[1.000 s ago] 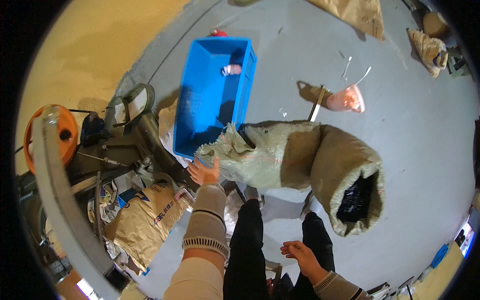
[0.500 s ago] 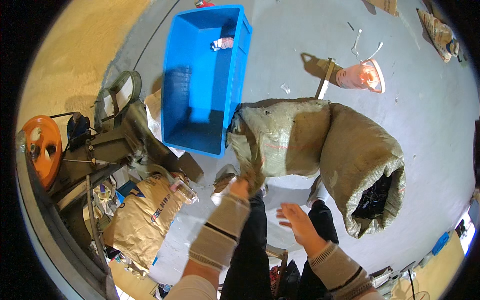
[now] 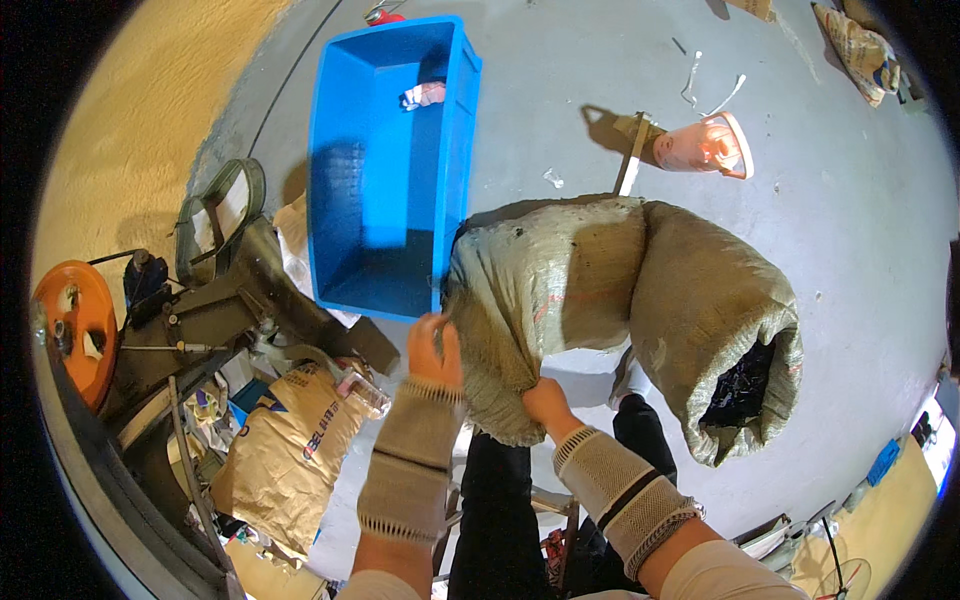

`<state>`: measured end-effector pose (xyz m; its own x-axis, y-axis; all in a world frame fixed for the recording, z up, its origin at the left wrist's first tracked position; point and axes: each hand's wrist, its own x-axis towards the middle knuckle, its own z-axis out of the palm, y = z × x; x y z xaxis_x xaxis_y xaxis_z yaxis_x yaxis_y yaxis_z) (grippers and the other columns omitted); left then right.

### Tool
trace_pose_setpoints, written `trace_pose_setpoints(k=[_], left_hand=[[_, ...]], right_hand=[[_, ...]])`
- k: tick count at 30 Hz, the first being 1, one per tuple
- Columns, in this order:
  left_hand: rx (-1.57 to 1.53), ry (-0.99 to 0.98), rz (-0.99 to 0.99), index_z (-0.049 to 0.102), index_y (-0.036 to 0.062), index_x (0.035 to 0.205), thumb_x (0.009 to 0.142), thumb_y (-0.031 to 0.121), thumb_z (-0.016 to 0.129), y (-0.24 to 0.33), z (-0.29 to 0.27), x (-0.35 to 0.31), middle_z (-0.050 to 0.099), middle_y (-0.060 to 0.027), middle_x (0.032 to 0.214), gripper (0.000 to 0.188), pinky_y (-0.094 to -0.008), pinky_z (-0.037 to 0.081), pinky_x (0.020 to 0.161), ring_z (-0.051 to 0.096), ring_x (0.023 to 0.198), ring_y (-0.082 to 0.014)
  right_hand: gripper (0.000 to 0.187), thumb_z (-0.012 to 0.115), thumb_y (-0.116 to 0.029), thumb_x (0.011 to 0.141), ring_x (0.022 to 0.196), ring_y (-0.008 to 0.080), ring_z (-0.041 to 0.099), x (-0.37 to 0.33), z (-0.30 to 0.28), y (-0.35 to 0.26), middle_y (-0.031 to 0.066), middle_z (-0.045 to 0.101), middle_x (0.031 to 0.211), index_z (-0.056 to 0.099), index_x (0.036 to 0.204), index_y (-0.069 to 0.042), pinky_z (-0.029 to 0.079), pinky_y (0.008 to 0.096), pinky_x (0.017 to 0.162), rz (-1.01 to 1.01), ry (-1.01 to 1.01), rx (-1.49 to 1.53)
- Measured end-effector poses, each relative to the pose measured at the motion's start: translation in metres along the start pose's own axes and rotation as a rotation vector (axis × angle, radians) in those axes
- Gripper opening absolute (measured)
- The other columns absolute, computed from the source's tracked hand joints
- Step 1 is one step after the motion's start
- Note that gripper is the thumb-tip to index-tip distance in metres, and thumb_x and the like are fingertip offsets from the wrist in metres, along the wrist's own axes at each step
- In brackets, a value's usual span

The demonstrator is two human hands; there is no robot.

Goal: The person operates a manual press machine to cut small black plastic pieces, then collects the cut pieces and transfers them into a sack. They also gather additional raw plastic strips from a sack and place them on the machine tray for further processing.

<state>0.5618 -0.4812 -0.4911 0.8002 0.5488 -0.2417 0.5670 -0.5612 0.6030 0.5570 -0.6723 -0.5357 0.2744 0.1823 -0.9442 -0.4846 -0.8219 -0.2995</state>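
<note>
While both hands, the left hand (image 3: 434, 345) and right hand (image 3: 545, 400), have their fingers clenched on the closed bottom end of the woven sack (image 3: 610, 300) lying on the floor beside the blue crate (image 3: 385, 160), the gripping step looks in hand, and lifting it next calls for a firm hold.

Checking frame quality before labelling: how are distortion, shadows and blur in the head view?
Head view: strong fisheye, black corners, bent edges at the rim. Hard light throws sharp shadows inside the blue crate and beside the woven sack. The sack's open mouth is too dark to read. Left hand and right hand look sharp, with no obvious motion blur.
</note>
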Motion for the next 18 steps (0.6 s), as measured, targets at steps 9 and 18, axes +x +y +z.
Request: trace_pose_setpoints(k=[9, 18], left_hand=[[0.557, -0.651, -1.018, 0.051, -0.0004, 0.126, 0.094, 0.041, 0.046, -0.048, 0.101, 0.058, 0.05, -0.0187, 0.131, 0.053, -0.042, 0.042, 0.1, 0.051, 0.117, -0.0335], [0.314, -0.736, -0.978, 0.05, -0.0006, 0.127, 0.094, 0.043, 0.045, -0.07, 0.082, 0.032, 0.05, -0.019, 0.13, 0.054, -0.0426, 0.042, 0.099, 0.052, 0.115, -0.0337]], right_hand=[[0.033, 0.054, -0.021, 0.075, 0.087, 0.0459, 0.06, -0.016, -0.019, 0.008, 0.032, 0.061, 0.09, 0.065, 0.09, 0.007, 0.047, 0.0487, 0.079, -0.037, -0.041, 0.137], [0.032, 0.051, -0.012, 0.077, 0.093, 0.0432, 0.059, -0.001, -0.011, 0.038, 0.0301, 0.062, 0.096, 0.063, 0.101, 0.004, 0.048, 0.0437, 0.079, -0.102, -0.182, 0.18]])
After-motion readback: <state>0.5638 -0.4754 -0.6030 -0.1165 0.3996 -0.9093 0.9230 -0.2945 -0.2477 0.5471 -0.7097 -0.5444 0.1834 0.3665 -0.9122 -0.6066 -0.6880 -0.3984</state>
